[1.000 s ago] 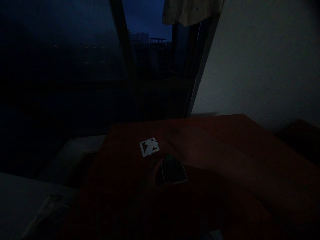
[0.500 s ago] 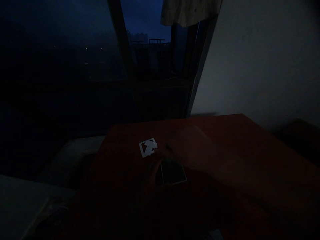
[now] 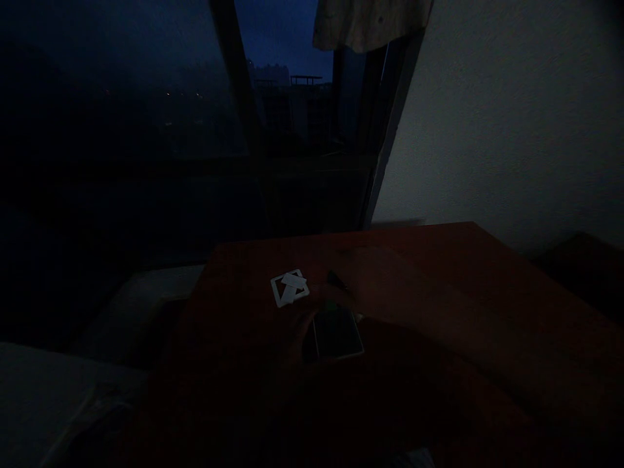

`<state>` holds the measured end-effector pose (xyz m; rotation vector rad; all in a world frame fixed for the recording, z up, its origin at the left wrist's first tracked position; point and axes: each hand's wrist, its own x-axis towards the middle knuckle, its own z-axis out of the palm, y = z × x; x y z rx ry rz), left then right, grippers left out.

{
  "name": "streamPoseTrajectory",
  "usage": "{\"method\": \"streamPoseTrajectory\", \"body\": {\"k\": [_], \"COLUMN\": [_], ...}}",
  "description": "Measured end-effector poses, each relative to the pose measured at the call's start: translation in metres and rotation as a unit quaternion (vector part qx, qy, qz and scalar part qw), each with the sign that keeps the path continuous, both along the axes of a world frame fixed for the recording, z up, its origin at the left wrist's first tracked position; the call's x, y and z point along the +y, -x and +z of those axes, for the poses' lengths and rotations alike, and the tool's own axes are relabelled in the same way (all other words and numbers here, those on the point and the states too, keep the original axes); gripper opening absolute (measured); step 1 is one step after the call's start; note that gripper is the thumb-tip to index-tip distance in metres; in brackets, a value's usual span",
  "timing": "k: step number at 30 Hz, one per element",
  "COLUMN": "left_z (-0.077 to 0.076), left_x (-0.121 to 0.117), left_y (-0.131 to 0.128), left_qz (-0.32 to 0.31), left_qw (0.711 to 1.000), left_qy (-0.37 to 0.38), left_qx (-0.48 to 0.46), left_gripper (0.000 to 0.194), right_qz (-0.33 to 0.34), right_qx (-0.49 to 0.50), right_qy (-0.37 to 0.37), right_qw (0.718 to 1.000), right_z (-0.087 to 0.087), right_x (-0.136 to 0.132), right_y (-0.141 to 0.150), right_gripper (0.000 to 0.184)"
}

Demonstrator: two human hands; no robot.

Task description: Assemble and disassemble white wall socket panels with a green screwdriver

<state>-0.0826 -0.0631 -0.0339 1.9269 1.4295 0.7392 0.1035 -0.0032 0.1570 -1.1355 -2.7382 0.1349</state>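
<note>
In very dim light, a dark rectangular piece with thin pale edges (image 3: pixel 341 338) lies on the reddish table. My left hand (image 3: pixel 292 348) is closed around its left side, thumb and fingers at its edges. Over the far edge of the piece bends my right hand (image 3: pixel 377 279), its fingers curled. A small dark object (image 3: pixel 336 280) shows at those fingers, too dim to name. Just below it, a small green patch (image 3: pixel 331 305) is visible at the top of the piece. Left of my right hand lies a white square frame (image 3: pixel 277 296) with white strips (image 3: pixel 294 281) across it.
The reddish table (image 3: pixel 429 244) reaches to a dark window (image 3: pixel 253 159) at the back. A pale wall (image 3: pixel 497 123) rises on the right, and a piece of cloth (image 3: pixel 373 26) hangs at the top. Something pale (image 3: pixel 414 457) shows at the bottom edge.
My right hand has shifted slightly, uncovering more of the white frame, the green patch and the piece's far edge. My left hand and the dark piece stay in place.
</note>
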Motion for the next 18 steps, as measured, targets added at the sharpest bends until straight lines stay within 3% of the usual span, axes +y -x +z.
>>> {"method": "streamPoseTrajectory", "body": {"k": [3, 6, 9, 15, 18], "left_z": [-0.0009, -0.0023, -0.0039, -0.0044, -0.0037], "left_x": [0.0002, -0.0005, -0.0011, -0.0007, -0.0007], "left_y": [0.0004, 0.0013, 0.0021, 0.0017, 0.0009], "left_qz": [-0.001, 0.001, -0.001, 0.000, 0.003], "left_qw": [1.000, 1.000, 1.000, 1.000, 1.000], "left_qy": [-0.003, -0.013, -0.008, -0.009, 0.002], "left_qx": [-0.003, 0.005, 0.008, 0.012, 0.008], "left_gripper": [0.078, 0.077, 0.077, 0.081, 0.081], "right_qz": [-0.021, 0.057, 0.117, -0.014, 0.011], "right_qx": [-0.041, 0.016, 0.069, -0.015, -0.007], "right_qy": [-0.027, 0.012, 0.073, -0.020, -0.014], "right_qw": [0.999, 0.998, 0.988, 1.000, 1.000], "right_z": [-0.0021, -0.0010, 0.0007, -0.0019, -0.0023], "right_x": [0.0016, 0.0010, -0.0033, -0.0075, -0.0072], "right_y": [0.0017, -0.0027, -0.0055, 0.0023, 0.0007], "right_gripper": [0.030, 0.031, 0.052, 0.032, 0.028]}}
